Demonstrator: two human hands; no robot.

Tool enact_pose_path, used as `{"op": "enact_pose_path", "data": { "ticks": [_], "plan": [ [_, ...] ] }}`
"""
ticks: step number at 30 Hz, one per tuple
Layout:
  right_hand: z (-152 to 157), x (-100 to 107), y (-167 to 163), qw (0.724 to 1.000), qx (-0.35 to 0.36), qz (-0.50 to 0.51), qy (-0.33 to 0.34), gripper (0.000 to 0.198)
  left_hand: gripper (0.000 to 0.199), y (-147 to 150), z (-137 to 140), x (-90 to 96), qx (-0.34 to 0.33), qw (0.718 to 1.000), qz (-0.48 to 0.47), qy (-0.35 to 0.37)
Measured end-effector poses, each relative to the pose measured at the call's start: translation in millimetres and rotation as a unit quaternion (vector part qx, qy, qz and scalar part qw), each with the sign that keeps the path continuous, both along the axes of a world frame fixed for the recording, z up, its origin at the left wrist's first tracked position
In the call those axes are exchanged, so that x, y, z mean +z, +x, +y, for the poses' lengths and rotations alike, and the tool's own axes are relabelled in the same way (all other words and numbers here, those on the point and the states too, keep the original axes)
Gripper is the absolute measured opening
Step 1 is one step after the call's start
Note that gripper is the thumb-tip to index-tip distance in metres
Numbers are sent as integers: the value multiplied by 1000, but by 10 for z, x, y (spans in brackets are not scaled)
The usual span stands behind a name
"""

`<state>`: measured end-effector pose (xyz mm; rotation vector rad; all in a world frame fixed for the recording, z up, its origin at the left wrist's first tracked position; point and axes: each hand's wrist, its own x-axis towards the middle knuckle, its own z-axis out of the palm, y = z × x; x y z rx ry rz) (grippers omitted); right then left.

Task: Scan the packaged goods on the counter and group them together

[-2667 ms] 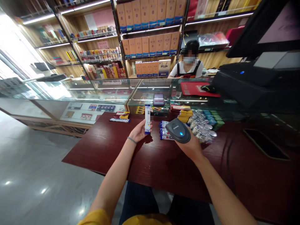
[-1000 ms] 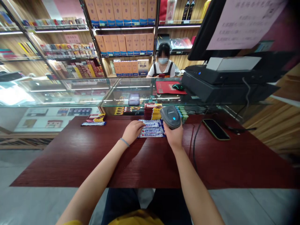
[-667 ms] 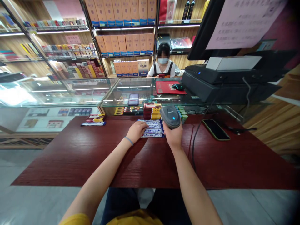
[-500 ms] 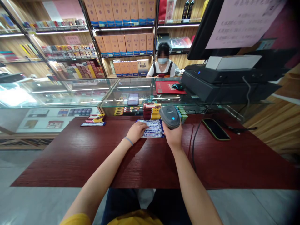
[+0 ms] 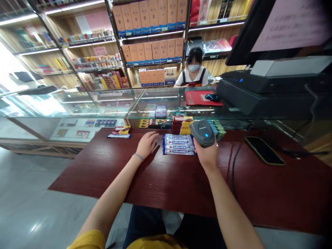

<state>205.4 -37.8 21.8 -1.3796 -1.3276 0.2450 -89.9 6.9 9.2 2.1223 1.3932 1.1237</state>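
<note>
The blue-and-white packets [image 5: 178, 145] lie flat in a neat block of rows at the centre of the frame, long and slim, shiny, with dark blue ends and printed lettering (too small to read surely). Just left of them the left hand [image 5: 147, 144] is loosely open, palm down over the dark red counter [image 5: 160, 183]; whether it touches the wood is hard to tell. The right hand [image 5: 208, 154] grips a grey scanner [image 5: 203, 134] with a blue light, its handle mostly hidden by the fingers. The scanner covers the block's upper right corner and part of the green-topped containers [image 5: 220, 129] behind. A stack of red and yellow packs [image 5: 181, 126] stands just above the block; a phone [image 5: 265, 150] lies at right, and the monitor [image 5: 240, 38] is cut off upper right
</note>
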Motion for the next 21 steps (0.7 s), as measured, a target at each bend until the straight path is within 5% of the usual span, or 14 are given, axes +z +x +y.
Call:
{"op": "enact_pose_path", "data": {
  "ticks": [5,9,13,21],
  "plan": [
    [-49,21,-127,1000,-1,-8,-6,50,36,-888,26,-86,135,968,211,19],
    [-120,35,-234,999,10,-38,-16,47,42,-1392,17,-174,244,929,278,10],
    [-168,40,-317,997,0,-51,-51,52,45,-1569,34,-268,313,911,269,-18],
    [-154,-23,-349,997,3,-71,-34,45,49,-1572,-8,-287,309,898,292,-116]
  ]
}}
